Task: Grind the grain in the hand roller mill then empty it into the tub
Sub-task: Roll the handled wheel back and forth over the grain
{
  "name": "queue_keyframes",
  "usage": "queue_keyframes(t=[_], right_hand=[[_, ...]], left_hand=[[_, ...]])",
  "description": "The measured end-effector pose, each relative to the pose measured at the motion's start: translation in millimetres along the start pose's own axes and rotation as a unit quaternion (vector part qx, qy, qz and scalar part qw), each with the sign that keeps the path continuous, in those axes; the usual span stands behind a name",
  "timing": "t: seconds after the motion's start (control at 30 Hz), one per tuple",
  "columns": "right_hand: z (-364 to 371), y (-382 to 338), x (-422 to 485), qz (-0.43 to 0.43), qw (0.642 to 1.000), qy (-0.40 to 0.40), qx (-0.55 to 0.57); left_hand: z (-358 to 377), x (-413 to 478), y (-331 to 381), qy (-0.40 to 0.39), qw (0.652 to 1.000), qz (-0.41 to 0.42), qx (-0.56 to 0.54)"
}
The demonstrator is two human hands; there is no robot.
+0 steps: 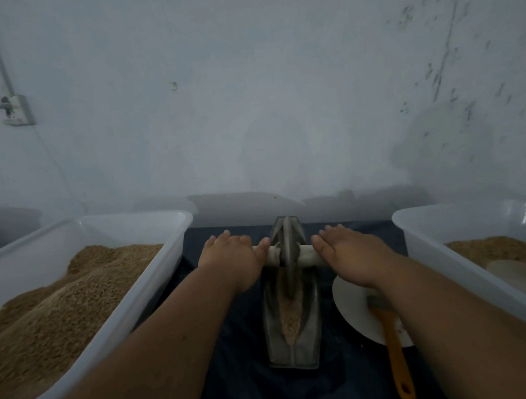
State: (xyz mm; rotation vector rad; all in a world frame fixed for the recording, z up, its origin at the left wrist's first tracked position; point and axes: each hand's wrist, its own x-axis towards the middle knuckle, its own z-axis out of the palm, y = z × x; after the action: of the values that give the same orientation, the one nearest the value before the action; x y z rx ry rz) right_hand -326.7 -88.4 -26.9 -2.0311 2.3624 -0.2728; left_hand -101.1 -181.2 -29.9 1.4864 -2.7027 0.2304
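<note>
Left tub (178, 230): heaped with brown grain (64, 298).
Right tub (413, 223): shallower grain, a pale object in it, unclear.
Mill (291, 318): centre, between tubs; trough holds ground grain.
Left hand (232, 256), right hand (353, 252): apart, flat on the handle (309, 259).
Plate (350, 301): near right, orange brush (395, 353) on it.

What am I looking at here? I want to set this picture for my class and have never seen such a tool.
The one picture comes from a camera worn on the person's head, looking down along both arms. In the middle, on a dark cloth, is a hand roller mill: a metal trough holding some grain, with a wheel on a wooden handle. The left hand and right hand rest flat on the handle, fingers stretched out, not curled. A clear tub of grain stands to the left, another tub to the right. Beside the mill lies a white plate with an orange-handled brush.
</note>
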Motion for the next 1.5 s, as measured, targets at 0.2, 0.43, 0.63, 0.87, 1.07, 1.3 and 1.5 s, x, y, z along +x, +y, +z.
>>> queue_keyframes(t=[0.2,0.43,0.63,0.87,1.07,1.3,1.5], right_hand=[[-1.3,4.5,34.7,0.016,0.999,0.016,-0.039],[-5.0,-4.4,4.5,-0.005,1.000,0.001,-0.023],[-9.8,-18.5,-61.5,-0.041,0.998,0.040,-0.006],[-10.4,-17.6,-95.7,-0.068,0.995,0.062,0.040],[-9.3,-16.3,-70.7,-0.054,0.998,0.042,0.008],[-7.1,-2.5,5.1,-0.010,1.000,-0.003,-0.020],[2.7,11.1,37.8,0.012,0.999,0.020,-0.022]], left_hand=[[5.4,35.4,-9.9,-0.048,0.999,-0.002,0.003],[4.1,6.0,-6.1,-0.032,0.999,0.030,0.032],[-0.6,-62.0,3.2,0.081,0.995,-0.006,-0.058],[-9.7,-97.6,5.3,0.132,0.989,0.015,-0.068],[-2.5,-69.1,2.0,0.095,0.994,-0.003,-0.058],[6.3,5.0,-3.2,0.008,0.998,-0.026,-0.052],[2.4,43.5,-10.9,-0.043,0.998,-0.032,-0.038]])
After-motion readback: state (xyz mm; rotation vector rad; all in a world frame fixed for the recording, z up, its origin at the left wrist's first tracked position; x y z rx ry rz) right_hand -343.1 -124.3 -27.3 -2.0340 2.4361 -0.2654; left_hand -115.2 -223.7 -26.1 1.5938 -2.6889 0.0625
